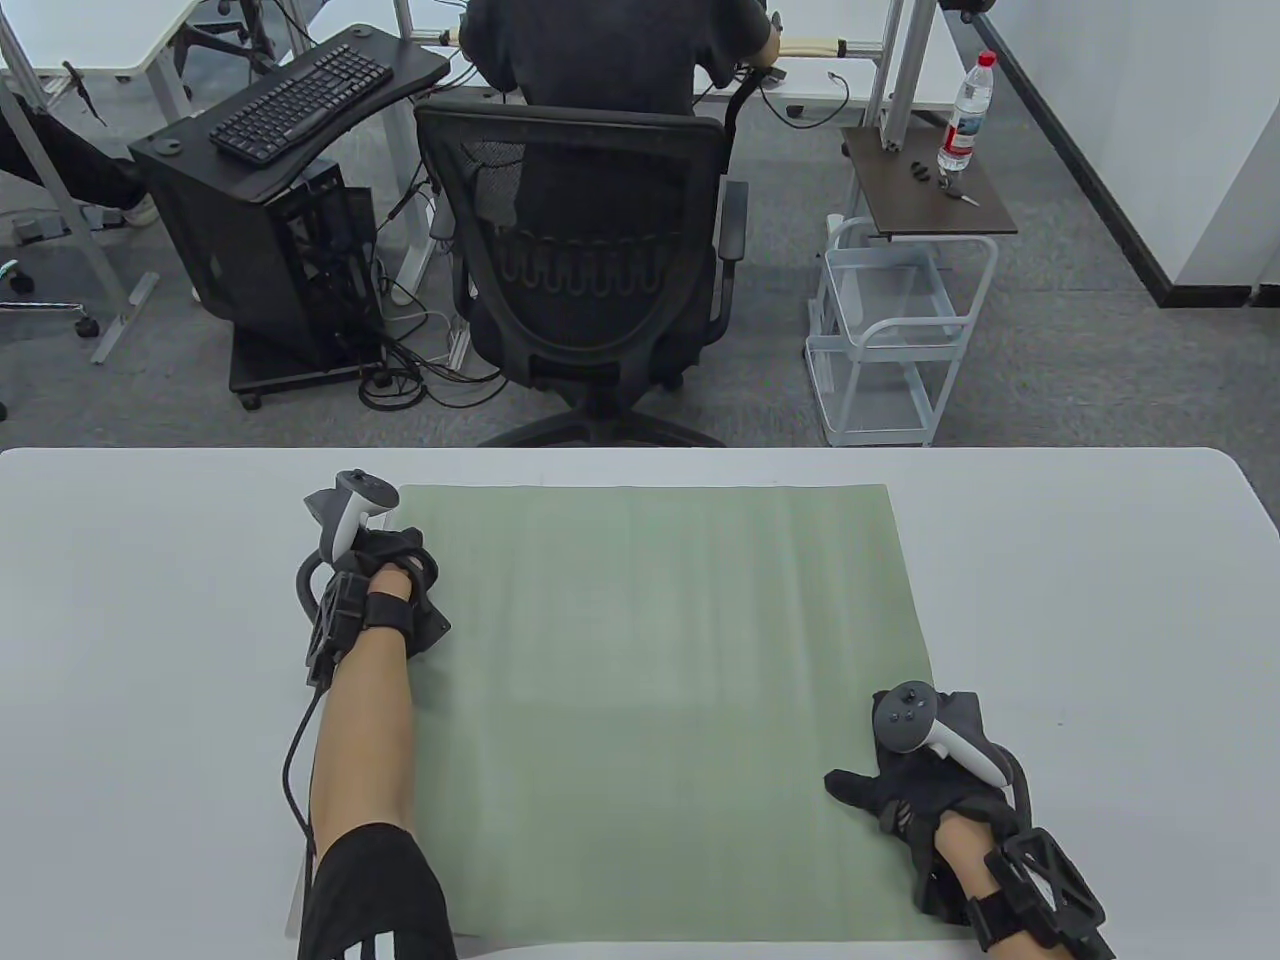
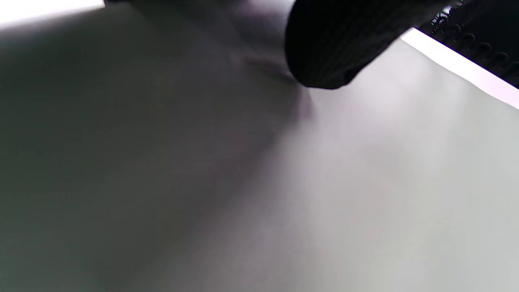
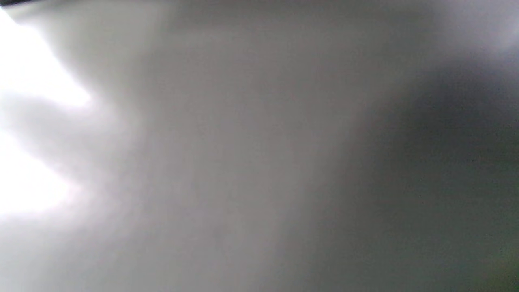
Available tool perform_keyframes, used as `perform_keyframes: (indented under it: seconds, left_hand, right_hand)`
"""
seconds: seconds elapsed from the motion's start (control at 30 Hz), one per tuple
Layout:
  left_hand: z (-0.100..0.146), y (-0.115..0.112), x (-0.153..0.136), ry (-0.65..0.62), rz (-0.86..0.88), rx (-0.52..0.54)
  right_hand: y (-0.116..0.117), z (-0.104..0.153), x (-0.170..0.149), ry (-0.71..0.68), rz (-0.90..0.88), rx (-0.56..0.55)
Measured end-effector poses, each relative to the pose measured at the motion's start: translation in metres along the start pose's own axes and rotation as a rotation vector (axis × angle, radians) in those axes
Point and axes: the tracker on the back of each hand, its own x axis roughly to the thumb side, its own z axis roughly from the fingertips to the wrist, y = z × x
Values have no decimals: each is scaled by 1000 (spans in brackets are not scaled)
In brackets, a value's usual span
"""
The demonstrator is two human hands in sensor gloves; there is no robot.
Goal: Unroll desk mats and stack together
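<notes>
- mat [image 1: 660, 700] lies unrolled and flat on the table [image 1: 1100, 560], spread between my two hands, its far edge running square to the table edge.
- left hand [image 1: 385, 580] rests on the far left corner, fingers curled down; whether they pinch the edge i cannot tell.
- right hand [image 1: 925, 785] lies flat and spread on the near right side, pressing, gripping nothing.
- step as i judge it: smoothing the mat so it stays flat; i should press outward from under each palm toward the corners and hold until the curl gives.
- look: pale green, matte, thin, with faint ridges from rolling running away from me; the near edge reaches the table's near edge.
- wrist views show only blurred mat close under each palm.
</notes>
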Motion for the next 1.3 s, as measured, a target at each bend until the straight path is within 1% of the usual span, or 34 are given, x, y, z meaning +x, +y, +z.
perform_keyframes:
  seconds: [0.07, 0.1, 0.13, 0.23, 0.27, 0.3, 0.37, 0.47, 0.6, 0.77, 0.93, 1.2, 1.3]
  left_hand:
    - [-6, -1, 6, -8, -28, 10]
    - [-8, -2, 9, -14, -30, 30]
    - [-10, -3, 12, -21, -40, 77]
    - [-17, -5, 17, -33, -111, 125]
    - [-18, -4, 17, -26, -108, 143]
    - [-18, -3, 16, -15, -102, 150]
    - [-15, -1, 15, 37, -134, 128]
    - [-6, 2, 7, 56, -193, 125]
    - [12, -1, -17, 38, -206, 90]
    - [41, -6, -52, 20, -191, -23]
    - [69, -14, -84, 4, -156, -88]
    - [106, -28, -115, -22, -184, -121]
    - [121, -30, -127, -22, -167, -140]
  right_hand:
    - [0, 0, 0, -1, 0, -1]
    - [0, 0, 0, -1, -1, 0]
    - [0, 0, 0, -1, 0, -1]
    - [0, 0, 0, -2, -1, -4]
    - [0, 0, 0, -2, 0, -5]
    - [1, 0, 0, -1, 4, -3]
    - [2, 0, -1, 5, 14, 4]
    - [2, 0, -1, 7, 16, 7]
    - [2, 0, -1, 8, 13, 6]
    - [2, 0, -1, 10, 16, 2]
    - [2, 0, -1, 14, 18, 1]
    - [2, 0, -1, 15, 18, 1]
    - [2, 0, -1, 16, 18, 1]
